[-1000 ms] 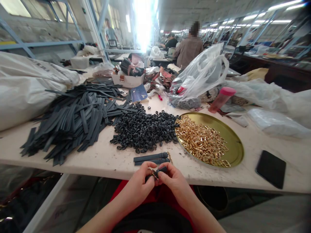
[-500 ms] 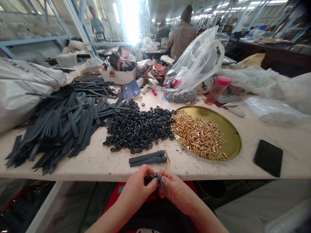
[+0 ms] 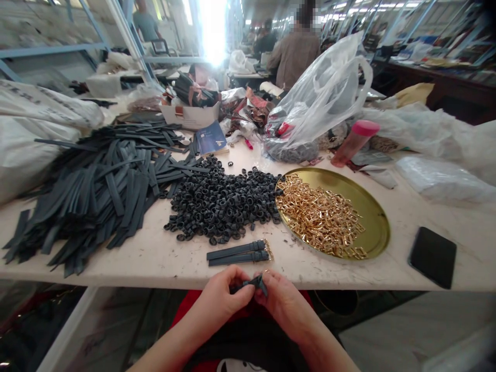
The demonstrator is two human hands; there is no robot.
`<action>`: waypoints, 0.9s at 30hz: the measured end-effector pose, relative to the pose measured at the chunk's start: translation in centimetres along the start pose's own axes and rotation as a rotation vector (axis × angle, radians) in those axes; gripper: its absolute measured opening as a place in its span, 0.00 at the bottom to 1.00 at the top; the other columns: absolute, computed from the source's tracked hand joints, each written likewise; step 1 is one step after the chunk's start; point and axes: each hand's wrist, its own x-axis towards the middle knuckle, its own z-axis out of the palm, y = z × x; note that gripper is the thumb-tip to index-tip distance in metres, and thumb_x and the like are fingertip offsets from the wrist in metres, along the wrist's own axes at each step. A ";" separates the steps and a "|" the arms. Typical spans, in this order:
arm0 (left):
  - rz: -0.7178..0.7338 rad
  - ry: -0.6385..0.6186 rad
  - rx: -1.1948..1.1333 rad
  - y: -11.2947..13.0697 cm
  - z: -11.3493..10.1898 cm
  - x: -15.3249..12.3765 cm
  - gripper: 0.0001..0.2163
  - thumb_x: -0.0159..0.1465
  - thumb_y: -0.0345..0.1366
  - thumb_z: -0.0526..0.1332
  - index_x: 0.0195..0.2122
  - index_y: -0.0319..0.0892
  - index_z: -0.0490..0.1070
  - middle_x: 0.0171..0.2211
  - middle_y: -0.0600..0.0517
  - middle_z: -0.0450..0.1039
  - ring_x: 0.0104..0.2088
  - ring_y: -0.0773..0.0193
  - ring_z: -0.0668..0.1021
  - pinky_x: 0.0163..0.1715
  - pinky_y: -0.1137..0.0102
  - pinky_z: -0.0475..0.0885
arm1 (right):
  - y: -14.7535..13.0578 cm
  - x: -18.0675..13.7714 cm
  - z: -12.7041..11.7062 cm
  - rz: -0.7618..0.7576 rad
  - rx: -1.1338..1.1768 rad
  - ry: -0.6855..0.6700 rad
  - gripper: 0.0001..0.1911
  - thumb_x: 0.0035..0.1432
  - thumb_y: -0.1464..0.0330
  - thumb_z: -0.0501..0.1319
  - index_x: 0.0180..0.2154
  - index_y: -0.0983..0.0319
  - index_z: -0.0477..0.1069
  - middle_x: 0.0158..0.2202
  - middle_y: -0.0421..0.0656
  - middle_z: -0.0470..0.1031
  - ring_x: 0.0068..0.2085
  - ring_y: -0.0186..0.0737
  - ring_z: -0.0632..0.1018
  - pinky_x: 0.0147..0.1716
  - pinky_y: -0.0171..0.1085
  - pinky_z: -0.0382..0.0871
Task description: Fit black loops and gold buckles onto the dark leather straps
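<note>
Just past the table's front edge, my left hand is closed on a dark grey strap. My right hand pinches the strap's other end, where a bit of gold metal shows at the fingertips. Finished-looking straps with gold buckles lie on the table just beyond my hands. Behind them is a heap of small dark strap loops. To the right, a round gold tray holds a pile of gold buckles. A large pile of loose dark straps spreads over the left side.
A black phone lies at the right. Farther back stand a pink-lidded jar, a clear plastic bag, a blue booklet and a white box. A white sack sits at far left. People work in the background.
My fingers have shifted on the strap; its hanging end is folded closer between both hands. The camera view has moved slightly. The piles and tray stay in place.
</note>
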 end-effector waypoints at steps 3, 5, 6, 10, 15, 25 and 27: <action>-0.095 -0.068 -0.218 0.5 0.0 -0.4 0.13 0.52 0.43 0.60 0.30 0.37 0.63 0.23 0.55 0.69 0.20 0.71 0.67 0.21 0.75 0.60 | 0.0 0.0 0.3 -0.158 -0.296 0.225 0.17 0.51 0.57 0.60 0.25 0.61 0.58 0.21 0.34 0.61 0.24 0.29 0.63 0.26 0.31 0.59; -0.118 -0.097 -0.300 0.5 0.0 -0.6 0.16 0.51 0.45 0.62 0.31 0.36 0.63 0.24 0.54 0.69 0.21 0.72 0.67 0.23 0.76 0.60 | 0.0 -0.2 0.4 -0.288 -0.557 0.393 0.15 0.50 0.59 0.61 0.27 0.60 0.57 0.21 0.33 0.59 0.23 0.30 0.63 0.25 0.32 0.58; -0.123 -0.102 -0.327 0.5 0.0 -0.8 0.17 0.50 0.45 0.63 0.31 0.35 0.64 0.24 0.53 0.70 0.22 0.72 0.68 0.24 0.76 0.61 | -0.1 -0.3 0.3 -0.333 -0.659 0.435 0.13 0.50 0.60 0.61 0.30 0.60 0.58 0.22 0.33 0.60 0.24 0.30 0.63 0.26 0.32 0.59; -0.149 -0.126 -0.390 -0.3 0.1 -1.3 0.19 0.49 0.44 0.65 0.34 0.34 0.65 0.27 0.51 0.71 0.24 0.70 0.71 0.28 0.74 0.64 | -0.5 -1.3 -0.1 -0.289 -0.824 0.273 0.12 0.51 0.61 0.57 0.36 0.60 0.61 0.22 0.34 0.61 0.24 0.31 0.64 0.24 0.32 0.58; -0.109 -0.171 -0.368 -1.2 0.5 -2.1 0.17 0.50 0.41 0.65 0.34 0.33 0.67 0.28 0.49 0.72 0.25 0.69 0.71 0.28 0.73 0.64 | -0.1 -2.4 -0.2 -0.205 -0.819 0.205 0.10 0.51 0.61 0.56 0.30 0.61 0.61 0.19 0.33 0.57 0.22 0.29 0.60 0.21 0.31 0.53; -0.091 -0.125 -0.365 -1.5 1.2 -3.3 0.17 0.49 0.42 0.65 0.34 0.33 0.67 0.28 0.49 0.72 0.25 0.68 0.72 0.29 0.73 0.65 | 0.2 -3.9 -0.2 -0.229 -0.901 0.129 0.08 0.52 0.63 0.56 0.29 0.61 0.62 0.19 0.33 0.60 0.21 0.29 0.62 0.21 0.31 0.54; -0.112 -0.154 -0.309 -1.7 1.1 -3.4 0.16 0.51 0.42 0.63 0.34 0.33 0.67 0.28 0.49 0.72 0.25 0.69 0.72 0.27 0.74 0.64 | 0.1 -4.5 -0.3 -0.264 -1.013 0.088 0.06 0.52 0.65 0.56 0.29 0.61 0.64 0.21 0.35 0.63 0.24 0.30 0.63 0.23 0.31 0.55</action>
